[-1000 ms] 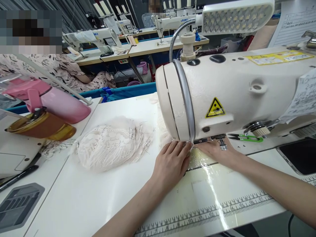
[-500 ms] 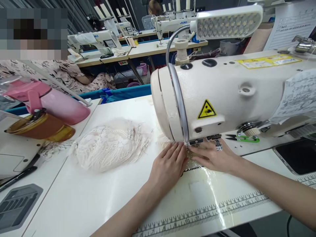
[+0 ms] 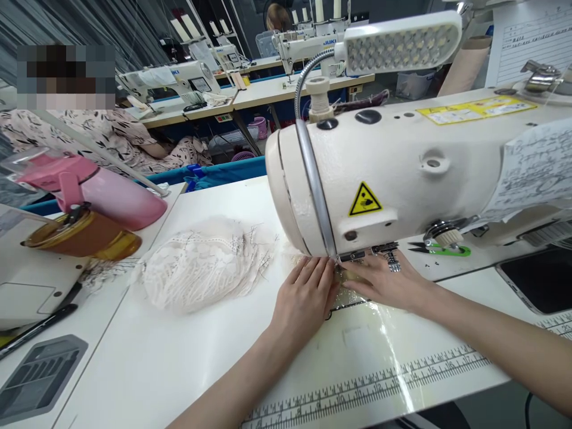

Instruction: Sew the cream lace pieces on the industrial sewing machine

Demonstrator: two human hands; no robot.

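My left hand (image 3: 306, 292) lies palm down at the left of the needle area, its fingers stretched forward and resting on a thin, pale lace-like fabric (image 3: 292, 255). To the right, my right hand (image 3: 386, 279) reaches under the head of the white sewing machine (image 3: 384, 167), fingers extended flat and pointing left toward the needle. Most of the fabric there is covered by the hands and the machine. Shiny clear film (image 3: 353, 292) shows on the machine bed between the two hands. A heap of cream lace (image 3: 192, 268) sits left of my left hand.
Green thread snips (image 3: 456, 249) and a dark phone (image 3: 536, 277) lie to the right. A pink bottle (image 3: 120, 193) and amber cup (image 3: 84, 235) stand at left. A ruler strip (image 3: 339, 399) runs along the front edge. Across the table sits a person in patterned clothing (image 3: 120, 140).
The view has shifted slightly, so the machine appears a little further left. Both hands stay nearly where they were, still flat by the needle area.
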